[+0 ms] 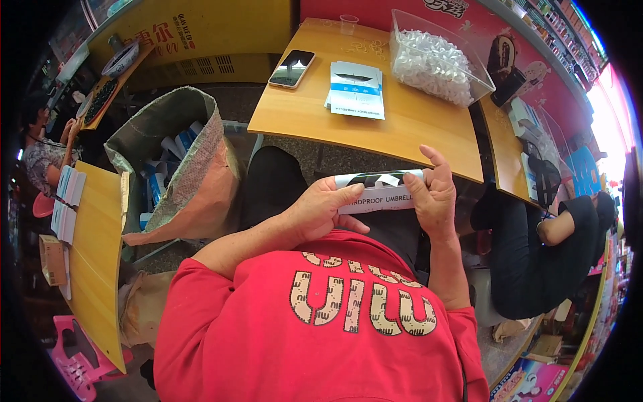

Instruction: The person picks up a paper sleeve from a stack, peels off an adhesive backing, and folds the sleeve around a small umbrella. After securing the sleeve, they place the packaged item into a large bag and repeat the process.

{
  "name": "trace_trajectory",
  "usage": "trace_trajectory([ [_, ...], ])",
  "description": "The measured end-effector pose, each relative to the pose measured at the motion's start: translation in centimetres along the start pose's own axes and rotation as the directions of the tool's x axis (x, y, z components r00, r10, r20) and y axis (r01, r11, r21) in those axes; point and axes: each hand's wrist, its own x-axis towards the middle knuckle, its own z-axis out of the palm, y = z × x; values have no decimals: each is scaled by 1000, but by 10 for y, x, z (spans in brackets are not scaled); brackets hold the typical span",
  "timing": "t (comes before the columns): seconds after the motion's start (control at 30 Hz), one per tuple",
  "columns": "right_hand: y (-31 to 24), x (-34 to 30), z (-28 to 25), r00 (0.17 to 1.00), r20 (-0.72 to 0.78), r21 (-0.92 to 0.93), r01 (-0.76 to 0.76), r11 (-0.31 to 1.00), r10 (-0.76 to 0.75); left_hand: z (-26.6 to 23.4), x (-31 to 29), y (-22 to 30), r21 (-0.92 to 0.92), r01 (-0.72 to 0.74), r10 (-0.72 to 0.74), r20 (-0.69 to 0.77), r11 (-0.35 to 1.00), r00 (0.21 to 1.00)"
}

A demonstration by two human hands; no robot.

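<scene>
Yellow panelling [254, 33] and a pinkish-red wall [375, 10] stand behind a light wooden table [415, 137]. On the tabletop lie a smartphone [293, 68], dark screen up, and, just beside it, a slightly uneven stack of printed cards [355, 90]. Near its far right corner sits a clear plastic bin [483, 82] heaped with small white curled pieces [432, 63]; a small clear cup [348, 24] stands at the far edge.

Over the lap, near the table's front edge, a curled printed card [382, 198] is held between both hands. The left hand [316, 209] is partly closed, its thumb on the card's left end. The right hand [434, 195] pinches the other end with its thumb in front, one finger raised. A small white piece [388, 180] shows on the card's dark strip.

To the left, a woven sack [201, 194] gapes open, holding blue-and-white rolls [155, 179].
</scene>
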Motion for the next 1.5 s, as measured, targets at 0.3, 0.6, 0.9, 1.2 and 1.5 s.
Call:
trace_trajectory([
  [0.3,0,12,-26,981,106,-294,184,938,-160,-9,7,-1,58,-59,64,-82,997,995],
  [0.6,-11,24,12,908,395,-385,303,871,-141,-19,34,-14,432,-127,148,-14,893,989],
  [0.9,-10,139,-29,958,-227,-83,160,984,-176,-57,78,-33,577,54,-27,-56,815,998],
  [1.2,62,309,-115,914,-146,-794,121,596,-378,-81,83,21,130,-149,171,-172,980,970],
  [1.5,44,149,71,820,438,-673,570,471,-367,-67,102,46,-157,-338,315,-154,928,936],
])
